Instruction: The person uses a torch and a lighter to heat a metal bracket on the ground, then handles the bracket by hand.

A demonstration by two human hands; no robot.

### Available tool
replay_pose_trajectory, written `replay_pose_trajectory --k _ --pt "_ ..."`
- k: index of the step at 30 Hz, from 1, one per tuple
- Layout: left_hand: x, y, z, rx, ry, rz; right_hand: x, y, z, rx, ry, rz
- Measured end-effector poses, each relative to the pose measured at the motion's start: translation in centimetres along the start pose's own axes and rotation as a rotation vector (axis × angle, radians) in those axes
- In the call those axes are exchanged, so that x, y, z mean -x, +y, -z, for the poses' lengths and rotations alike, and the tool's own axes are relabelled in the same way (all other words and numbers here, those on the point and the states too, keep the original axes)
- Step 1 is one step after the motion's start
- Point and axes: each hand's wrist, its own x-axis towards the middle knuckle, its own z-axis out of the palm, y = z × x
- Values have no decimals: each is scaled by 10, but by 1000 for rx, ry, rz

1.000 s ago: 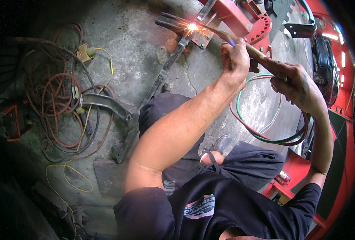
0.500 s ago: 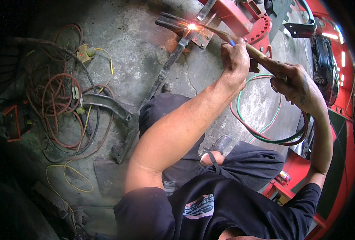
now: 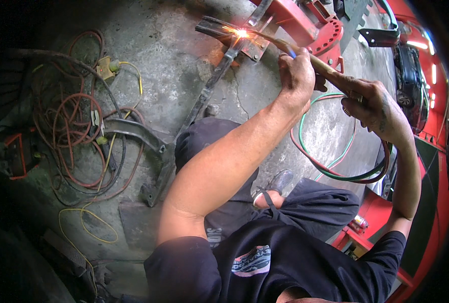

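A brass-coloured cutting torch [image 3: 327, 70] runs slantwise between both my hands, its tip meeting glowing, sparking metal. My left hand [image 3: 298, 76] is closed around the front of the torch, close behind its neck. Farther back, my right hand [image 3: 378, 107] wraps the handle near the valves and hoses. The bright spot [image 3: 242, 33] lies where a short dark steel piece [image 3: 211, 27] joins a long steel bar [image 3: 211, 83]. That bar slopes down toward my knee and ends in a bracket frame. Small sparks fly leftward from the spot.
Red and green hoses [image 3: 310, 144] loop below the torch. A red steel stand [image 3: 297, 22] with a perforated plate is beyond the hot spot. Tangled reddish cables [image 3: 65, 121], a yellow outlet box [image 3: 104, 68] and a red-black machine [image 3: 14, 154] lie left. A dark car [image 3: 411, 76] is far right.
The sparks at the torch tip spray wider to the left and have turned more orange. Both hands and the torch stay almost in the same place.
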Motion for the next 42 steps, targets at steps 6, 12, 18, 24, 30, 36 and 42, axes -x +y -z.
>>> replay_pose_trajectory --k 6,12,18,24,30,36,42 --pt "2 2 0 -2 -3 8 1 1 0 -25 1 -6" --pt "-1 0 1 -9 -9 -8 1 -6 0 -53 -19 -69" --pt "-1 -3 1 9 -25 11 1 6 -4 -7 28 29" --pt "-4 -4 2 -9 -30 17 2 6 -3 12 24 28" --pt "-3 -2 1 -23 -17 8 1 5 -3 -22 6 -5" --pt "-5 -5 2 8 -33 9 1 5 -2 -35 5 5" --pt "-2 -3 -1 1 12 3 1 1 -1 -37 -5 -31"
